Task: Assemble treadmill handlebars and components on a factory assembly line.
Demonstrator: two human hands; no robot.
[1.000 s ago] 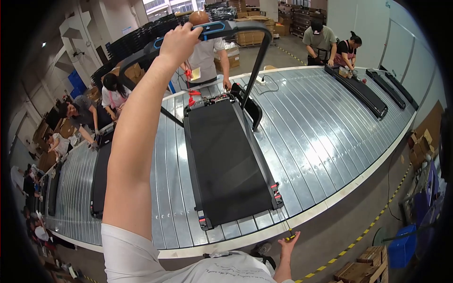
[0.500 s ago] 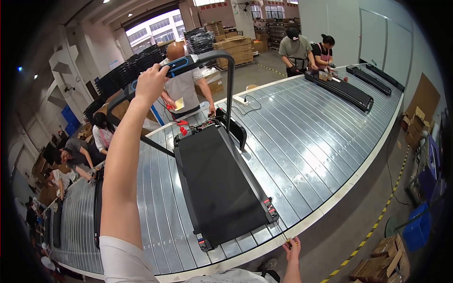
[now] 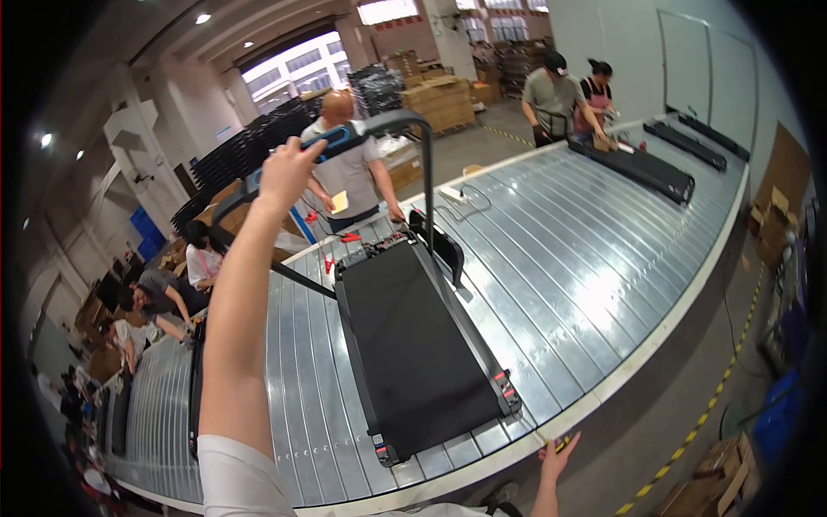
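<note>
A black treadmill lies on a wide metal slatted conveyor, its handlebar frame raised upright at the far end. My left hand reaches up and grips the blue and black console bar at the top of that frame. My right hand hangs low at the conveyor's near edge, fingers spread, holding nothing. A person in a grey shirt stands right behind the treadmill's far end.
Two people work at another flat black treadmill at the far right. Several people crouch at the left by more dark units. Stacked cartons stand behind. Yellow-black floor tape runs along the conveyor's edge.
The view has swung so the treadmill sits more to the right and lower. My left hand stays on the console bar; my right hand stays low and open.
</note>
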